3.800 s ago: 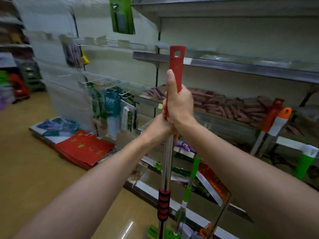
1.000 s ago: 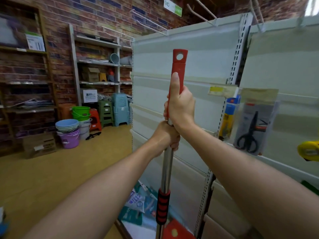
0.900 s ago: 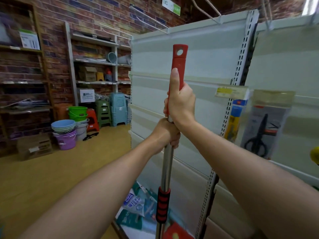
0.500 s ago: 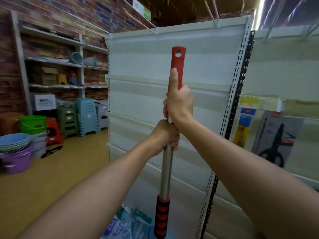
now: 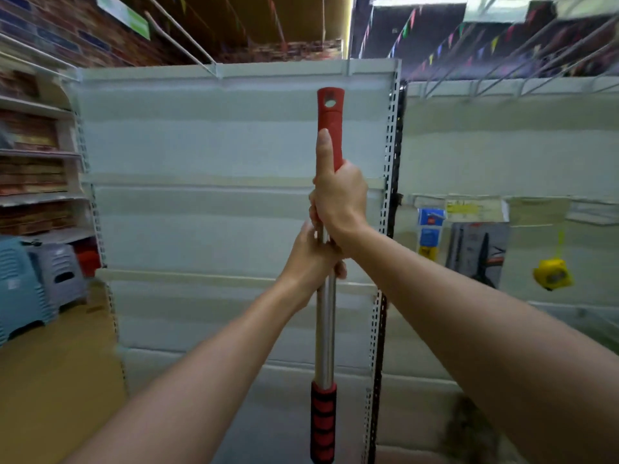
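The pole (image 5: 325, 316) stands upright at the frame's centre, long axis vertical, its red end pointing up. The right hand (image 5: 338, 195) grips the red handle, thumb laid straight up it. Just below, the left hand (image 5: 313, 259) wraps the metal shaft; both forearms reach in from the lower corners.

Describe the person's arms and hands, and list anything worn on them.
Both arms are bare as far as the view reaches: no sleeve shows on the left forearm or the right forearm. The left hand and the right hand wear no gloves, and no watch, bracelet or ring can be seen.
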The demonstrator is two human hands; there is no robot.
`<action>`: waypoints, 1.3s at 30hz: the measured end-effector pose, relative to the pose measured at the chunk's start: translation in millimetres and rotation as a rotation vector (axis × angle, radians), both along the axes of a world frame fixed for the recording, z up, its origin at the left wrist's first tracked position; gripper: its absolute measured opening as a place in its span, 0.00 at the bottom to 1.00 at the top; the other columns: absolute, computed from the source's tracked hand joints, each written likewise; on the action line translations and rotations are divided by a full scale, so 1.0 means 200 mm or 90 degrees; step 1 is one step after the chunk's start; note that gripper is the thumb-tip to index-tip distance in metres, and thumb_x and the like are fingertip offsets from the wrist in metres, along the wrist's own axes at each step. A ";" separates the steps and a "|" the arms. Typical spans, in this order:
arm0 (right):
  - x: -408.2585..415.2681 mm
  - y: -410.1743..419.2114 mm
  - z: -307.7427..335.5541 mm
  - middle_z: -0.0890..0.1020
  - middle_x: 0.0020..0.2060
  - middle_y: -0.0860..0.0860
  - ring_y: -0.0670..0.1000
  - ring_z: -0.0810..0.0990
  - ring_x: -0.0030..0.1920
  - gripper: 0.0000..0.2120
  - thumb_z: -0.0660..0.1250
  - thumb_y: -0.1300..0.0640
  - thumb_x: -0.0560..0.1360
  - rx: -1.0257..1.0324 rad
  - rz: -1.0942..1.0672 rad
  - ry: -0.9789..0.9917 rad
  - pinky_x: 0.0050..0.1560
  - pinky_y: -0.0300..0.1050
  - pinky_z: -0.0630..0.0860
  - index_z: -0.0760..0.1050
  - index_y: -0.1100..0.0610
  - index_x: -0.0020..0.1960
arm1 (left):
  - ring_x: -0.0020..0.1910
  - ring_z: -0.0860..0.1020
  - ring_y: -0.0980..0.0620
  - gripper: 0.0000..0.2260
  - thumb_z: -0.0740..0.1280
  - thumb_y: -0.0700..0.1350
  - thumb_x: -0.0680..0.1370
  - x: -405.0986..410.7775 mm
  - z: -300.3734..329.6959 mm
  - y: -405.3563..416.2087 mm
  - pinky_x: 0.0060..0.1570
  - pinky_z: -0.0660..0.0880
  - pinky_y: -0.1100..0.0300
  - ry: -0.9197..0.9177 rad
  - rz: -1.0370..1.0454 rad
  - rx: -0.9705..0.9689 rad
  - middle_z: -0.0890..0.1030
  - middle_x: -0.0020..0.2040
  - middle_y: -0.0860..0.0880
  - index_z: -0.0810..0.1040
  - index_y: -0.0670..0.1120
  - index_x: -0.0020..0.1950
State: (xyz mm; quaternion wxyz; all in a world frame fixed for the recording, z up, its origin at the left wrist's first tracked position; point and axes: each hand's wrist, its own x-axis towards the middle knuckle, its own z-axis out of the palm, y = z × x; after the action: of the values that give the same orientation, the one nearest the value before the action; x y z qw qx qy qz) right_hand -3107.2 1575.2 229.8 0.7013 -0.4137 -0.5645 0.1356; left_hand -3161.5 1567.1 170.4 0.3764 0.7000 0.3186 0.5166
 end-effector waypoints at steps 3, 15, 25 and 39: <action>0.03 0.07 0.03 0.73 0.27 0.50 0.52 0.75 0.29 0.24 0.54 0.36 0.77 0.007 -0.042 -0.014 0.34 0.51 0.76 0.68 0.54 0.35 | 0.27 0.77 0.52 0.12 0.64 0.32 0.76 -0.02 0.02 0.06 0.27 0.73 0.66 -0.007 -0.046 0.032 0.77 0.35 0.45 0.69 0.41 0.57; 0.13 0.25 0.17 0.76 0.31 0.52 0.57 0.79 0.36 0.26 0.52 0.32 0.75 0.026 -0.076 -0.022 0.44 0.59 0.79 0.69 0.54 0.37 | 0.32 0.82 0.46 0.23 0.64 0.32 0.76 0.00 0.27 0.24 0.32 0.80 0.55 0.163 -0.133 0.045 0.79 0.41 0.42 0.58 0.45 0.65; 0.18 0.26 0.43 0.76 0.31 0.51 0.54 0.78 0.37 0.26 0.51 0.35 0.78 0.043 -0.103 -0.041 0.39 0.47 0.72 0.69 0.55 0.35 | 0.32 0.83 0.49 0.50 0.65 0.31 0.75 0.02 0.52 0.28 0.34 0.82 0.46 0.163 -0.135 0.151 0.76 0.55 0.47 0.31 0.66 0.71; 0.21 0.27 0.55 0.76 0.32 0.49 0.49 0.76 0.35 0.25 0.52 0.37 0.78 0.109 -0.150 -0.062 0.35 0.42 0.68 0.72 0.56 0.42 | 0.41 0.84 0.41 0.52 0.68 0.36 0.74 0.07 0.66 0.34 0.40 0.81 0.40 0.208 -0.090 0.208 0.79 0.54 0.41 0.27 0.67 0.68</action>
State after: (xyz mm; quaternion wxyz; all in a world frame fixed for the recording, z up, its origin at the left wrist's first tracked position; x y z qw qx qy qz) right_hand -3065.6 1630.0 338.9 0.7172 -0.4216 -0.5546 -0.0166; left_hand -3147.8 1635.5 303.2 0.2365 0.8466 0.2377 0.4133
